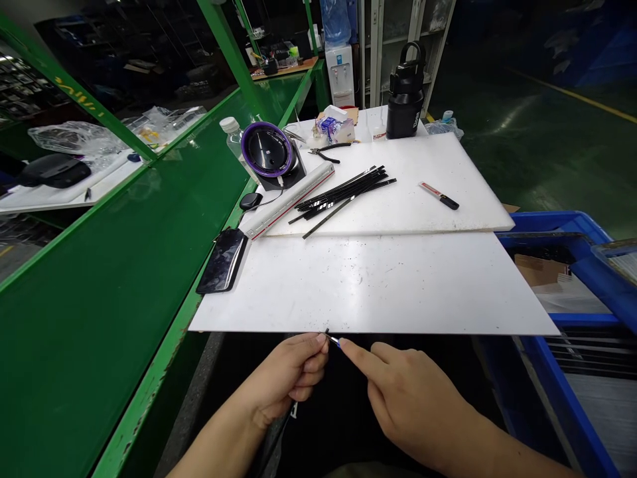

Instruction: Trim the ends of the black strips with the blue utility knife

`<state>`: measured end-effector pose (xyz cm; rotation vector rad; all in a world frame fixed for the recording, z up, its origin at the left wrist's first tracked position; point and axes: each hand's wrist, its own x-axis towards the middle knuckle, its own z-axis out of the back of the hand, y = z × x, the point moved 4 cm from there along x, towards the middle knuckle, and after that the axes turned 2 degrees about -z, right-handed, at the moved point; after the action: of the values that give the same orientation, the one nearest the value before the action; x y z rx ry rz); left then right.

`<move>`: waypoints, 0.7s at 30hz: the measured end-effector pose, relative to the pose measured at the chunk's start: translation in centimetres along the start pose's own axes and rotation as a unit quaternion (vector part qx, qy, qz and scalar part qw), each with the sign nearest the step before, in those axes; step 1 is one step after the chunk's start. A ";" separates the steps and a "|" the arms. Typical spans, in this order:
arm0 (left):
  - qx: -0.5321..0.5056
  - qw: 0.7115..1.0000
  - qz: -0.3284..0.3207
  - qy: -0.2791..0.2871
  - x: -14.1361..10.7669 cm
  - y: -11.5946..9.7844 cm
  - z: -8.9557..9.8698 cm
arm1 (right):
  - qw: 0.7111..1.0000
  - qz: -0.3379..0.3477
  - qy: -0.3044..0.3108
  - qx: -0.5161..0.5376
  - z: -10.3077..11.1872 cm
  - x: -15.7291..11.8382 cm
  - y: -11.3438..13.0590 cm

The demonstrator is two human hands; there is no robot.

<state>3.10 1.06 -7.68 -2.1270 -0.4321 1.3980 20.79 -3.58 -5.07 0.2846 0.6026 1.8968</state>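
Thin dark strip (327,330), tip upward; silver-and-blue tool (334,341) slanted just beside.

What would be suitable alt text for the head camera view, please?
A person's left hand pinches a thin dark strip by a white board's near edge, while the right hand holds a small tool close to it. Beyond, black strips and a cutter knife lie on a thick white slab.

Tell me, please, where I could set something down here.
The front board, right of the phone and before the foam slab, is widest, though lightly specked. Another patch lies on the slab, between black strips and knife. Around the purple-rimmed device, it is crowded.
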 end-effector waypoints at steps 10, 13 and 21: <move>-0.009 1.000 0.008 -0.004 0.1 0.2 0.2 | 0.998 -0.046 0.002 0.040 0.3 0.2 -0.6; -0.007 1.000 0.008 -0.002 0.0 0.1 0.1 | 0.998 -0.042 0.011 0.041 0.3 0.3 -0.5; -0.003 1.000 0.008 -0.001 0.0 -0.1 0.0 | 0.998 -0.039 0.009 0.039 0.2 0.2 -0.6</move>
<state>3.10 1.13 -7.66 -2.1385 -0.4231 1.4092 21.33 -3.16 -5.21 0.2907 0.6907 1.8061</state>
